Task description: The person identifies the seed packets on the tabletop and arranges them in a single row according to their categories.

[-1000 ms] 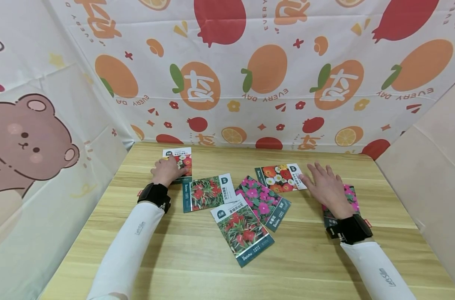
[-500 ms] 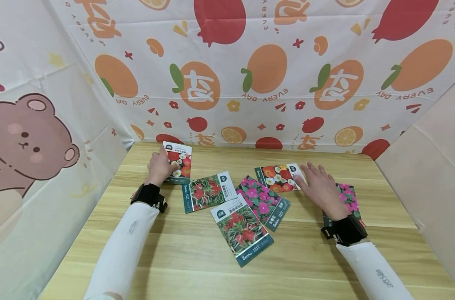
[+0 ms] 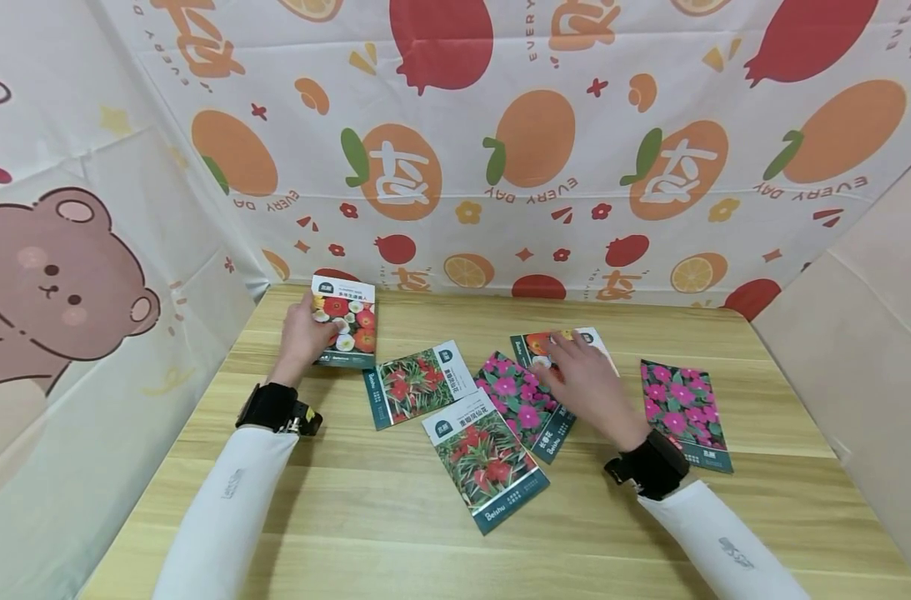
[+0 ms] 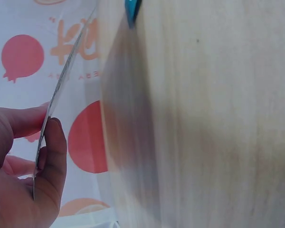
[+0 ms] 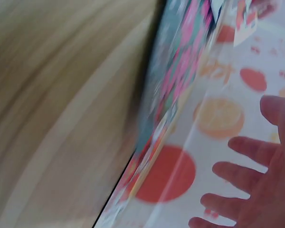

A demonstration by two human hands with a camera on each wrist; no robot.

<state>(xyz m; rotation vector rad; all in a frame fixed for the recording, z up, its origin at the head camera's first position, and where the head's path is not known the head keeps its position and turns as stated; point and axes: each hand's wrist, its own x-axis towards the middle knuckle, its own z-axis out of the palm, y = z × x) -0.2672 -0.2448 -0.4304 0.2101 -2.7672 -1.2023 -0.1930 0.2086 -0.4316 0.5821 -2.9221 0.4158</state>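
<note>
Pale wood-grain tabletop (image 3: 395, 533), walled on three sides by a white fruit-print cloth backdrop (image 3: 545, 150).

Five glossy seed packets lie flat mid-table: two with red spiky blooms (image 3: 417, 383) (image 3: 487, 471), two with magenta flowers (image 3: 526, 404) (image 3: 683, 402) — one of these off toward the right edge — and one with orange, red and white flowers (image 3: 545, 343) near the far edge.

A sixth, the matching orange-and-white flower packet (image 3: 344, 321), is tilted up off the tabletop at the far left corner. The left hand (image 3: 302, 335) pinches its left edge, thumb in front, fingers behind; the left wrist view confirms (image 4: 47, 156).

Right hand (image 3: 586, 382) rests spread and relaxed over the flat orange-flower packet, fingers straight, gripping nothing.

Judgement: the packet is thin and slick — slide it to bare wood and lift by one edge, without dragging the overlapped magenta neighbour.
</note>
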